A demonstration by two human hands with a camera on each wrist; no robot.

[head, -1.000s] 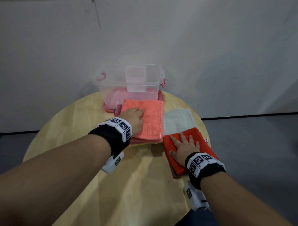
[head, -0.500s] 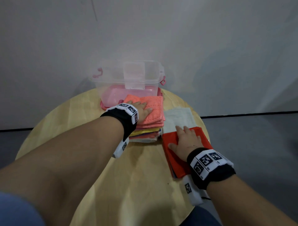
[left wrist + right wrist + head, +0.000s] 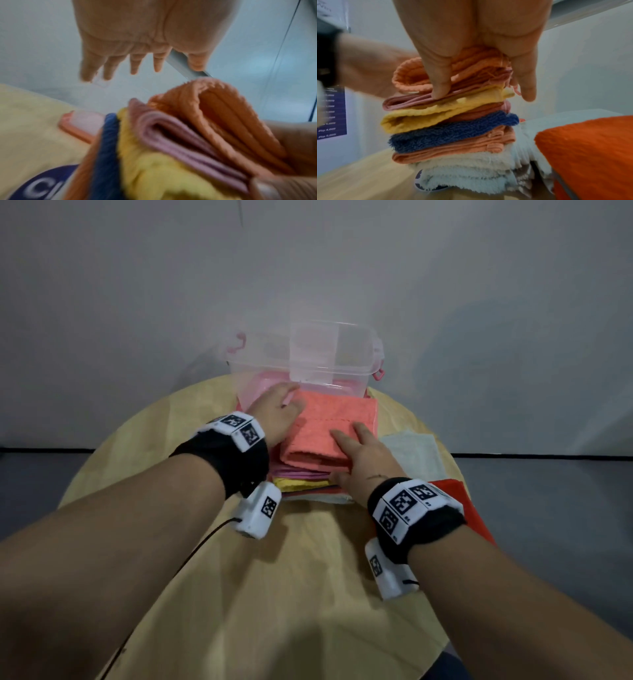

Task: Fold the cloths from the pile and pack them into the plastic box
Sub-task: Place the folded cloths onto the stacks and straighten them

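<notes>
One stack of folded cloths (image 3: 329,436) sits before one clear plastic box (image 3: 308,364) at the round wooden table's (image 3: 274,594) far edge. The right hand (image 3: 363,460) grips its top layers; the left hand (image 3: 274,412) is spread open alongside.

A stack of folded cloths (image 3: 327,436), coral on top, is set at the table's far edge against the clear, open plastic box (image 3: 301,361).

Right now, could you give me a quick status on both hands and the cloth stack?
Left hand open beside stack. Right hand pinches coral cloth atop folded stack. Plastic box open behind; nothing blocking.
</notes>
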